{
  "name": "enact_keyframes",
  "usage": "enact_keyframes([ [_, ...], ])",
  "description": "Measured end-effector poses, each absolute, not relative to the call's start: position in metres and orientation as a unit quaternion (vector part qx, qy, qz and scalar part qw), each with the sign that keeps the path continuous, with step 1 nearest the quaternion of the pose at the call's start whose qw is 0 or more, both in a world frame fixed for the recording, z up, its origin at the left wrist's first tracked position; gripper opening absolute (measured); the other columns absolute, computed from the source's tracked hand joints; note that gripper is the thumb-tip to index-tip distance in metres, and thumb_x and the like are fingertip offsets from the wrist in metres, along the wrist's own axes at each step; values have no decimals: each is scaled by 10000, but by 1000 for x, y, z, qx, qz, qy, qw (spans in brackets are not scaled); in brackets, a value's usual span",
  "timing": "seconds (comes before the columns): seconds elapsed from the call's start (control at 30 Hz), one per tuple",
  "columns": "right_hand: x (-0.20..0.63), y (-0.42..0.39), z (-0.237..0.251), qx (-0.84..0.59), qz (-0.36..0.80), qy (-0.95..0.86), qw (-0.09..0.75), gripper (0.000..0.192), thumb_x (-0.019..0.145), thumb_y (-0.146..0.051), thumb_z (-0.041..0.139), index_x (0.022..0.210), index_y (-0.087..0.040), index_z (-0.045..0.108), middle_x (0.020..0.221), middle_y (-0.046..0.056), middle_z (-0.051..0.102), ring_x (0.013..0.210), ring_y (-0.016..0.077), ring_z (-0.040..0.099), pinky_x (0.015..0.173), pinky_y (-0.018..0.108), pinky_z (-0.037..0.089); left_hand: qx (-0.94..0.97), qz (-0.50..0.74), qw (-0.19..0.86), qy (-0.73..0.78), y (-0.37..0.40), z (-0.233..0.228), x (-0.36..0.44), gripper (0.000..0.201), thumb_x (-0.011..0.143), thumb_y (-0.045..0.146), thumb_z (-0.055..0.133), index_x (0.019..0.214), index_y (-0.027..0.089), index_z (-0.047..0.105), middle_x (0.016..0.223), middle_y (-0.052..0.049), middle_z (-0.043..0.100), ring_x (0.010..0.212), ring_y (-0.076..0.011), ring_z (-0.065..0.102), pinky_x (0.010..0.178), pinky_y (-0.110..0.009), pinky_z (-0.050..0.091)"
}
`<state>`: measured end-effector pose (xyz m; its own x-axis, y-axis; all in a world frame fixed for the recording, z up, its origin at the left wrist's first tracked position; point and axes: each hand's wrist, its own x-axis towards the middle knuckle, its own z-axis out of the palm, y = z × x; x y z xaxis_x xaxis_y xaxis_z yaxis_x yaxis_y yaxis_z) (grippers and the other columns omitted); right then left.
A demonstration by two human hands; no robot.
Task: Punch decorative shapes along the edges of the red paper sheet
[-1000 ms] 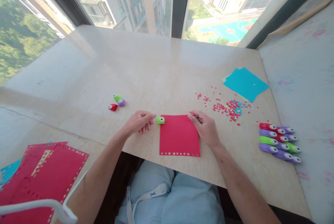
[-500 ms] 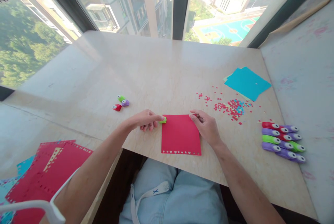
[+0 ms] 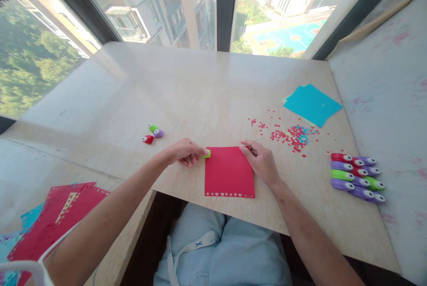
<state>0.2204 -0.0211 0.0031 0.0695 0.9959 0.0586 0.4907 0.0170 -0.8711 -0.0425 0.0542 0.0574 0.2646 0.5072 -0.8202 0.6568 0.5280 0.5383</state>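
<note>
Left hand point(image 3: 185, 152) on green punch point(image 3: 207, 154)

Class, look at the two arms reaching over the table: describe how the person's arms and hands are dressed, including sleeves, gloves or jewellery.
Both forearms are bare up to the picture's edge, with no sleeves in view. The left hand and the right hand wear no gloves, and no rings, watch or bracelet can be seen. Below the table edge the lap shows light blue denim with a pale strap across it.
</note>
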Motion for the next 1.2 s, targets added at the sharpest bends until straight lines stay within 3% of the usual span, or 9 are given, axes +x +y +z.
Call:
enact_keyframes([
  [0.37, 220, -21, 5, -623, 326, -598, 384, 350, 906, -446, 536, 1052, -179, 710, 925, 82, 743, 731, 193, 677, 682, 305, 522, 461, -48, 633, 621, 52, 62, -38, 429, 565, 532, 802, 584, 144, 618, 524, -50, 626, 499, -166, 622, 468, -238, 459],
  [0.87, 220, -21, 3, -613, 331, -594, 402, 365, 902, -467, 537, 1040, -180, 716, 990, 97, 746, 821, 219, 702, 774, 346, 551, 458, -22, 629, 628, 45, 61, -37, 455, 571, 554, 801, 617, 139, 621, 583, -52, 648, 493, -159, 619, 442, -230, 442],
  [1.07, 221, -22, 2, -606, 337, -594, 408, 366, 900, -473, 544, 1028, -178, 719, 983, 99, 747, 829, 224, 708, 753, 340, 558, 415, 30, 665, 620, 40, 58, -36, 410, 532, 463, 835, 707, 142, 649, 738, -55, 698, 568, -174, 663, 500, -265, 503],
  [1.2, 222, -22, 0, -606, 339, -593, 407, 368, 899, -470, 551, 1032, -169, 716, 984, 103, 746, 832, 227, 708, 774, 354, 557, 401, 48, 675, 618, 37, 54, -37, 414, 537, 463, 837, 715, 143, 644, 719, -48, 688, 588, -179, 673, 522, -277, 527],
])
